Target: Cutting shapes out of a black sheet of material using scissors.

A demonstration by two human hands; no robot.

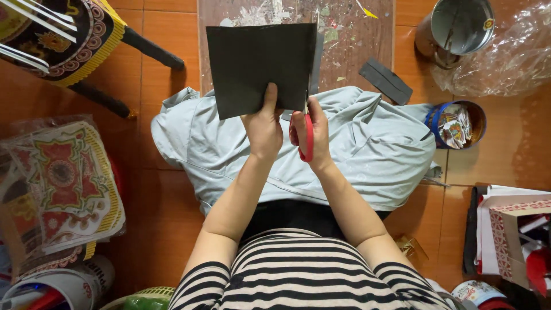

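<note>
While the left hand (263,127) pinches the black sheet (259,67), right hand (310,133) fingers grip red scissors (308,139); grey cloth (367,149) lies beneath.

The sheet (258,66) pinched in the left hand (263,129) is showing plain matt black, while the scissors (308,138) gripped in the right hand (310,132) are showing red handles. Beneath both hands a cloth (373,149) is lying pale grey-blue over the orange-brown tiled floor (166,218), and a dark grey strip (385,80) is lying beyond the right hand. Far out from the left hand, printed cutouts (57,183) are displaying red, green and yellow ornament, and nearer the body a top (304,275) is showing black and cream stripes.
</note>
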